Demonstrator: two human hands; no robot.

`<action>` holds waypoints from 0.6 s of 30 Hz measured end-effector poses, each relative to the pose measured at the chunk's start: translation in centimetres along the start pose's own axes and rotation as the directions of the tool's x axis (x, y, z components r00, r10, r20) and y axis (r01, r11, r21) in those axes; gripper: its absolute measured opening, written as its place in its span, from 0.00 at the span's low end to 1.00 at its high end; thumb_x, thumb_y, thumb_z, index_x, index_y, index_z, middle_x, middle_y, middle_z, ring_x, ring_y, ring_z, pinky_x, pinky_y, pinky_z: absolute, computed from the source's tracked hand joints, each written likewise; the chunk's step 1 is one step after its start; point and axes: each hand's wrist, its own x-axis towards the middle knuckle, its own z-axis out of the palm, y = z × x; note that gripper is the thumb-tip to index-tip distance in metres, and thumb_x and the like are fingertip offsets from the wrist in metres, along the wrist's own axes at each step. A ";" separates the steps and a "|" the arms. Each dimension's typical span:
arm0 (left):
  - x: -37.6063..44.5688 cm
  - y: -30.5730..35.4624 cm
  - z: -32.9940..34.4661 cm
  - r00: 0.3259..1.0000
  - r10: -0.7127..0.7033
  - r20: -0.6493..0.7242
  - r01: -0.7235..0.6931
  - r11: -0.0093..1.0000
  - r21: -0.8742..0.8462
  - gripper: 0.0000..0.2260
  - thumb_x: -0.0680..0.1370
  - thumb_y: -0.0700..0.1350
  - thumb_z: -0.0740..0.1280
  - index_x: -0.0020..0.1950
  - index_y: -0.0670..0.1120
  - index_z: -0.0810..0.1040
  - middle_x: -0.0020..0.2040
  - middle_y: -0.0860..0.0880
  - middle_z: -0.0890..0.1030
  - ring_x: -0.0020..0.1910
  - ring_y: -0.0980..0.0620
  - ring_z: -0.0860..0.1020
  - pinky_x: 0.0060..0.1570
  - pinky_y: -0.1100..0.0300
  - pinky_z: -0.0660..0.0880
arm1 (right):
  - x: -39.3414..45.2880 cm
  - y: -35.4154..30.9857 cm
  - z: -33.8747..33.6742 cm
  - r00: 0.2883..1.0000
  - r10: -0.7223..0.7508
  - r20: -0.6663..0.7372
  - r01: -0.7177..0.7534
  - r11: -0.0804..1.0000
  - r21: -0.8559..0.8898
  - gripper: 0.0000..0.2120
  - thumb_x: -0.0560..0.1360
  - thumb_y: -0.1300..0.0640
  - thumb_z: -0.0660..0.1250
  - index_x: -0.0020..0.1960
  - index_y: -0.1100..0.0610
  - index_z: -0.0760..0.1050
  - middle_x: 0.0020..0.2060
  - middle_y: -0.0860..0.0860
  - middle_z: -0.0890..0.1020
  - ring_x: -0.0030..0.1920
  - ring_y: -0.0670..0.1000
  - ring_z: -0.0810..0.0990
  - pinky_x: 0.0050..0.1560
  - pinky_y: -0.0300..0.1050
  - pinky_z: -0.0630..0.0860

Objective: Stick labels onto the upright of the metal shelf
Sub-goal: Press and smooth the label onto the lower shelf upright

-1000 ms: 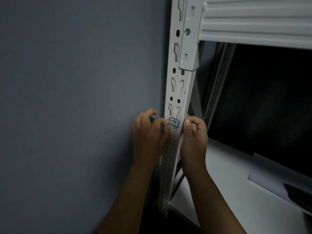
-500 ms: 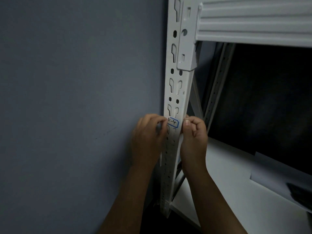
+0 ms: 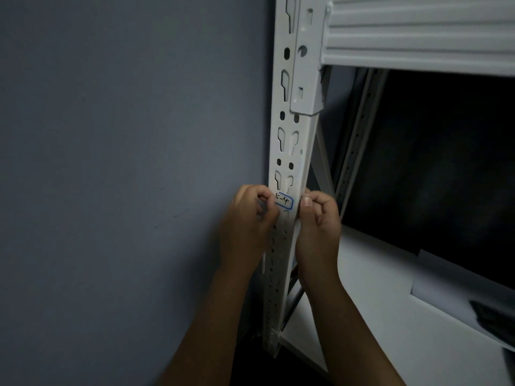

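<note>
A plain blue-grey wall [image 3: 125, 162] fills the left side, with a few faint dark scuff marks on it. At lower right a white sheet of paper [image 3: 446, 285] lies on the white shelf board [image 3: 376, 316], and a dark, blurred object [image 3: 493, 316] rests on the sheet near the right edge.

Both forearms reach up from below, side by side. The left hand [image 3: 246, 221] has its fingers curled, fingertips pinched together at the top. The right hand [image 3: 317, 218] is curled too, thumb [image 3: 306, 203] upright, its nail facing the camera.
</note>
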 end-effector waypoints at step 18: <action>-0.1 1.8 -2.2 0.973 -0.209 0.096 0.230 0.910 -0.346 0.04 0.77 0.42 0.66 0.45 0.50 0.79 0.35 0.53 0.79 0.35 0.61 0.77 0.38 0.67 0.74 | -0.8 -1.1 -0.3 0.959 -0.268 -0.086 0.249 0.951 -0.183 0.09 0.75 0.63 0.69 0.43 0.49 0.77 0.51 0.41 0.72 0.54 0.32 0.70 0.50 0.23 0.69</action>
